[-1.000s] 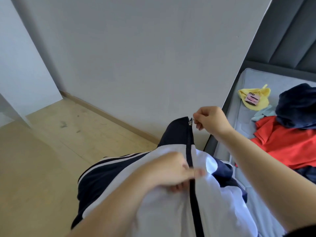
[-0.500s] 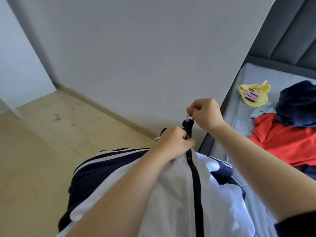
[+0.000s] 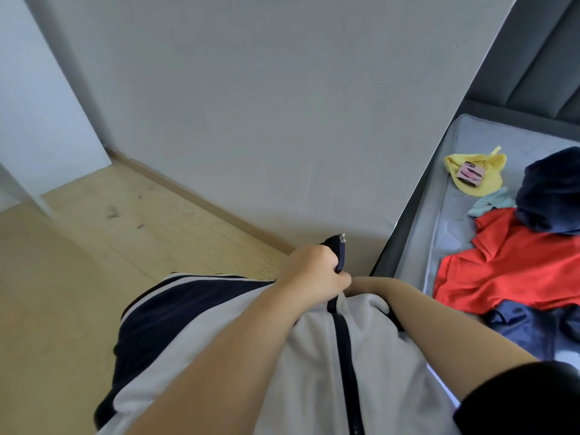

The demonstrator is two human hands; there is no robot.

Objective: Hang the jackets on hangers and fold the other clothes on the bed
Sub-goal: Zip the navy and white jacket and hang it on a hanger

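A white and navy zip jacket (image 3: 314,356) hangs in front of me, its dark zipper closed up to the collar, with the metal zipper pull (image 3: 343,237) at the top. My left hand (image 3: 314,268) grips the navy collar just beside the zipper. My right forearm reaches in from the right, and my right hand (image 3: 361,282) is mostly hidden behind the left hand and the jacket's shoulder, so its fingers cannot be seen. No hanger shows.
The grey bed (image 3: 445,196) lies at the right with a red shirt (image 3: 518,271), a navy garment (image 3: 552,193), a yellow piece (image 3: 480,180), a light blue piece (image 3: 492,204) and a blue garment (image 3: 533,328). A grey wall stands ahead, with wood floor at the left.
My right hand let go of the zipper pull and dropped down behind the jacket's shoulder. My left hand moved up from the chest to the collar.
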